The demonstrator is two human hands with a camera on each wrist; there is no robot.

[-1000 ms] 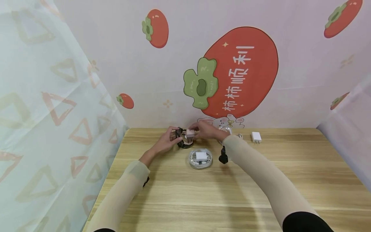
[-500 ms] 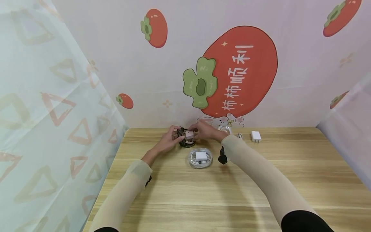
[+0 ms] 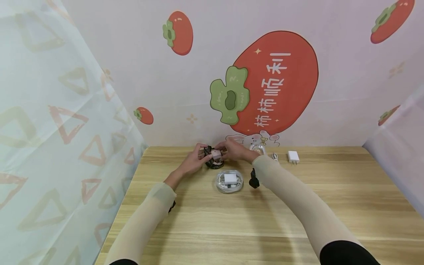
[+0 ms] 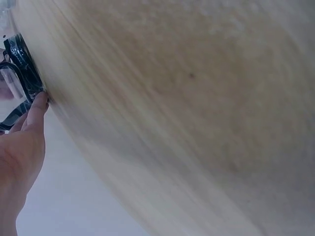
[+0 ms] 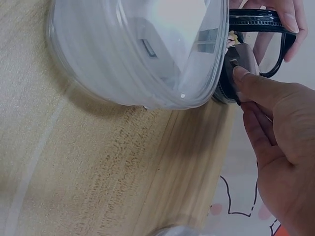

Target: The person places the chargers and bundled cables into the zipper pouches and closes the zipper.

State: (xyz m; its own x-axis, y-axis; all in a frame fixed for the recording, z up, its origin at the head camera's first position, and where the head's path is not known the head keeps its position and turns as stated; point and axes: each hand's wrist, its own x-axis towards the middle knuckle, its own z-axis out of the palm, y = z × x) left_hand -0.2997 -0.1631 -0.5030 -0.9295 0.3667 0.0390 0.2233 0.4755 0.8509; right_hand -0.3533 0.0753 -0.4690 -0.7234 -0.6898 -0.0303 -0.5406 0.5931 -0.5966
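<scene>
In the head view my left hand (image 3: 193, 162) grips the left side of a round black-rimmed case (image 3: 209, 164) near the table's back edge. Thumb and fingers pinch its rim, also in the left wrist view, where the case (image 4: 22, 64) looks dark and partly see-through. Pale cable seems to lie inside. My right hand (image 3: 233, 150) pinches a small pinkish-grey charger block (image 3: 216, 154) at the case's opening. In the right wrist view the right thumb presses on the block (image 5: 247, 56), and left-hand fingers hold the black rim above it. The block's lower part is hidden.
A clear round case (image 3: 228, 188) with a white charger and cable lies in front of the hands. Behind the right wrist is another clear round case (image 3: 257, 148). A small white cable (image 3: 275, 156) and white plug charger (image 3: 293, 156) lie right. A printed cloth backs the table.
The charger block has moved slightly lower, down into the black-rimmed case. My left hand has shifted a little to the right with the rim. The other things stay put.
</scene>
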